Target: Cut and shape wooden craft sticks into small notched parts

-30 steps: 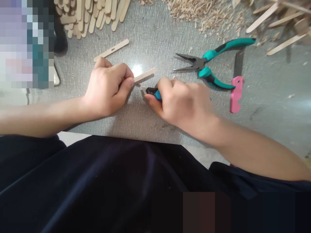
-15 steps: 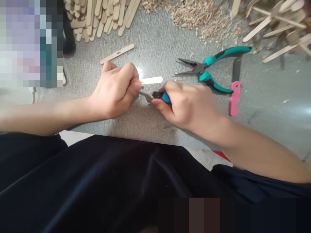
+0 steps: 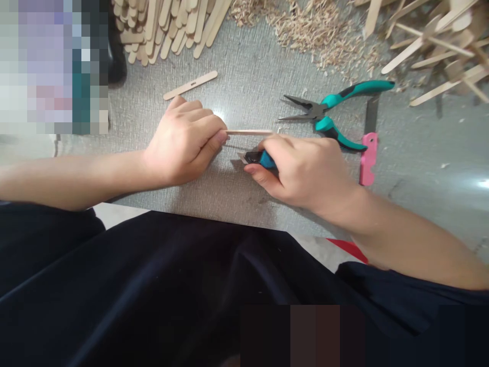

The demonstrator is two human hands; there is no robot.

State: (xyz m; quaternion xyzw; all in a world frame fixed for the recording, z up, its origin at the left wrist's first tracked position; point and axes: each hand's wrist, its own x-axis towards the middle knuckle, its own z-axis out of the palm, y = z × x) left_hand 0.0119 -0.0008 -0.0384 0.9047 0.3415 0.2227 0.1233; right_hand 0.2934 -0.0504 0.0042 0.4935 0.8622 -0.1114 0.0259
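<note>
My left hand (image 3: 183, 142) pinches one end of a flat wooden stick (image 3: 248, 132), which points right and shows its thin edge. My right hand (image 3: 301, 171) grips a blue and black utility knife (image 3: 255, 157); its short blade tip sticks out to the left, just below the stick. Blade and stick are close, but contact cannot be told. Both hands rest low over the grey table (image 3: 248, 92).
Teal-handled long-nose pliers (image 3: 328, 109) lie right of the hands, beside a pink-handled blade tool (image 3: 369, 153). One notched stick (image 3: 191, 84) lies behind my left hand. A stack of sticks (image 3: 168, 25), wood shavings (image 3: 317, 25) and loose sticks (image 3: 431, 41) fill the far edge.
The stick in my left hand has turned from lying flat and angled up to level and on edge. My right hand with the knife has shifted slightly right.
</note>
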